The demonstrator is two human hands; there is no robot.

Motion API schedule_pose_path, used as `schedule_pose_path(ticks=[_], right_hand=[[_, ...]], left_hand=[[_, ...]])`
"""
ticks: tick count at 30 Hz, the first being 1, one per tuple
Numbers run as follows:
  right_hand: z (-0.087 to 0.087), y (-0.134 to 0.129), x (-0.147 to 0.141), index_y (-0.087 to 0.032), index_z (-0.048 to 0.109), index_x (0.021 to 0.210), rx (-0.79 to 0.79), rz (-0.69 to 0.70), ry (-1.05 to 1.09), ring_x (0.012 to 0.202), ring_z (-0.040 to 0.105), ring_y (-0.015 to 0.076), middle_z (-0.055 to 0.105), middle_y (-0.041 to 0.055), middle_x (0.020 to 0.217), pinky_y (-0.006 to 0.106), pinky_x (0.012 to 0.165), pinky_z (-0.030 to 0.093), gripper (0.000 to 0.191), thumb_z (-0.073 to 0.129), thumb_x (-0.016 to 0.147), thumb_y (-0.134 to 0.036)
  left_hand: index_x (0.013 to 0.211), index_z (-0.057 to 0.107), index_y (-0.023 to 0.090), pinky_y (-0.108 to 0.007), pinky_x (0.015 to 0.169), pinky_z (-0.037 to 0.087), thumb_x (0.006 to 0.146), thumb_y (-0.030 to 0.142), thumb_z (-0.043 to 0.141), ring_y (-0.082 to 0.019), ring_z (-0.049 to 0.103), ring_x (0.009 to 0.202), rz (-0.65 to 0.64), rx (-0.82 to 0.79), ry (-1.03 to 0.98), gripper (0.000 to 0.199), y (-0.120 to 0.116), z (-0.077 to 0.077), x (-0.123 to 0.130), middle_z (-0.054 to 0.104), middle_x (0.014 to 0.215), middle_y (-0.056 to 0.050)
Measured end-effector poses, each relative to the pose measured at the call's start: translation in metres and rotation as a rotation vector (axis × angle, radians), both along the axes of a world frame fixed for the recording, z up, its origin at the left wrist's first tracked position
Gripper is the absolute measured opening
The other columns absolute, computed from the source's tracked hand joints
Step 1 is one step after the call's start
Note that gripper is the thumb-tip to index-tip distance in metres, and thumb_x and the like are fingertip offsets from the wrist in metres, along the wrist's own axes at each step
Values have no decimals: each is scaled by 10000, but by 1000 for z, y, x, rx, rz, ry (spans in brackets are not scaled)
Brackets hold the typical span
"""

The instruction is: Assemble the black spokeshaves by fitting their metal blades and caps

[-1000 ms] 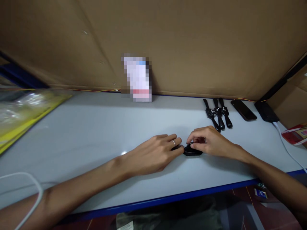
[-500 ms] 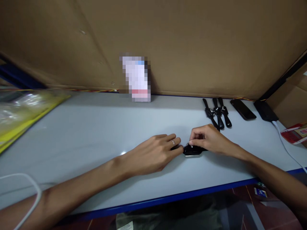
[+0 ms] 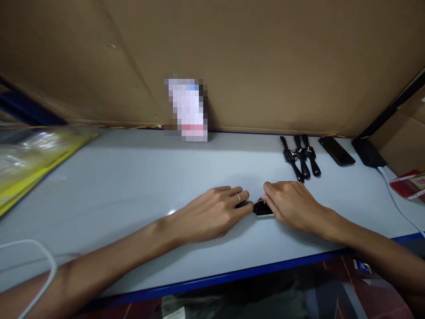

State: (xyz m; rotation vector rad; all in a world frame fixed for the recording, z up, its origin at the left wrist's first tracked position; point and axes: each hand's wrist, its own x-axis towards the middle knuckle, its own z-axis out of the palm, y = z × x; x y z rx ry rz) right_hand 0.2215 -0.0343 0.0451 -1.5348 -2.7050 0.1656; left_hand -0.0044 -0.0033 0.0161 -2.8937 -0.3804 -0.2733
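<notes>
Tabletop (image 3: 133, 177): pale, backed by cardboard (image 3: 265, 66); black tool (image 3: 262, 207) lies right of centre, between the hands.
Left hand (image 3: 222, 213): fingers curl over the tool's left end, slightly apart; a loose hold could let it swivel.
Right hand (image 3: 292, 204): thumb and forefinger pinch at its top, exact part hidden; uneven force could slip them off.
Silvery edge (image 3: 264, 215): faces near; a straying fingertip could be nicked, if sharp.

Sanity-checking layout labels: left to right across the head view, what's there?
Yellow-and-clear packaging, pixelated item, left hand, held black tool, three black tools, dark phone, black corded device, red packet.
</notes>
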Motion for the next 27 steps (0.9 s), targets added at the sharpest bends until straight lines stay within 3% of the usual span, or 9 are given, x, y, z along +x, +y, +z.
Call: schedule_pose_path(ticks=[7, 11, 15, 19, 22, 27], right_hand=[[-7, -9, -12, -141, 653, 927, 99, -83, -51, 583, 547, 163, 725, 83, 764, 336, 527, 149, 227, 431, 937, -186], [-5, -6, -9, -155, 673, 838, 74, -93, -25, 543, 499, 144, 709, 69, 713, 335, 529, 155, 229, 460, 912, -195], [0, 1, 1, -170, 665, 755, 56, -115, 180, 551, 466, 124, 651, 29, 664, 312, 547, 238, 244, 499, 926, -225], [-2, 7, 6, -192, 715, 962, -90, -15, 491, 651, 539, 111, 667, -7, 754, 262, 642, 362, 120, 619, 894, -216], [-5, 10, 5, -189, 732, 891, -188, 12, 554, 645, 547, 102, 669, -13, 736, 253, 642, 368, 122, 627, 860, -135], [-4, 14, 6, -182, 717, 799, -279, -83, 535, 585, 519, 95, 632, -34, 626, 250, 603, 345, 102, 642, 844, -131]], left_hand=[[928, 582, 158, -321, 619, 457, 902, 53, 445, -177, 533, 703, -1, 1, -14, 174, 0, 0, 0, 583, 829, -45], [908, 578, 160, -317, 612, 441, 907, 49, 439, -173, 523, 696, -12, -5, -32, 177, -1, 1, 0, 582, 827, -46], [926, 575, 156, -313, 603, 426, 898, 38, 445, -168, 509, 685, -15, -7, -45, 178, -1, 1, 0, 575, 826, -42], [910, 567, 160, -317, 606, 432, 891, 23, 423, -174, 512, 697, -3, 4, -24, 200, -1, -1, 0, 569, 832, -44], [898, 556, 164, -314, 596, 430, 877, 22, 436, -173, 512, 687, -5, 19, -26, 187, 0, 0, 1, 562, 813, -35], [912, 549, 170, -313, 594, 430, 865, 28, 451, -174, 512, 683, -1, 23, -19, 179, 0, 0, 0, 557, 812, -28]])
